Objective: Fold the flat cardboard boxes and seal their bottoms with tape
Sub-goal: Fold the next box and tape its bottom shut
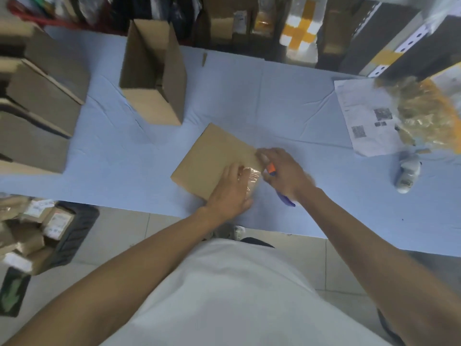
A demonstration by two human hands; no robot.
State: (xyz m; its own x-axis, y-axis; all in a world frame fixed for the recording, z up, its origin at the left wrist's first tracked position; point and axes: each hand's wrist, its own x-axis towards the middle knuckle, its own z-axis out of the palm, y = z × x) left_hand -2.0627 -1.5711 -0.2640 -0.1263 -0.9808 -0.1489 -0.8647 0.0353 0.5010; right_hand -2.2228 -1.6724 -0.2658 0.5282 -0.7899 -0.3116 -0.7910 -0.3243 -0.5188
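A brown cardboard box (212, 156) stands bottom-up on the light blue table (287, 103) in front of me. My left hand (230, 193) lies flat on its near right corner, fingers straight, pressing a strip of clear tape (252, 178) down. My right hand (287, 171) is at the box's right edge and grips a tape dispenser (272, 169) with an orange part and a blue handle that sticks out below the wrist. The roll itself is hidden by the hand.
An open folded box (154, 78) stands behind on the table. Stacked boxes (40, 96) fill the left edge. At right lie printed papers (364, 116), a plastic bag (429, 113) and a small white bottle (406, 176). Parcels sit on the floor at left.
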